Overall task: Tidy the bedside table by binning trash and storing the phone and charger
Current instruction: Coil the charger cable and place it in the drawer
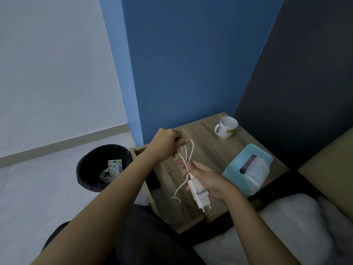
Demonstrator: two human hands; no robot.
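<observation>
Over the wooden bedside table (214,152) I hold a white charger. My right hand (205,177) grips the white plug block (200,196), which bears blue writing and points its pins down and right. My left hand (166,143) pinches the looped top of the white cable (186,155); the cable's loose end dangles below, near the table's front left. The table's drawer (152,180) stands open on the left, with a dark flat object inside that I cannot identify. A black bin (91,169) on the floor to the left holds crumpled wrappers (112,169).
A white mug (227,127) stands at the table's back. A light blue tissue box (248,167) with a tissue sticking out sits on its right side. A bed with white bedding (286,226) lies to the right, a dark headboard behind it, a blue wall behind the table.
</observation>
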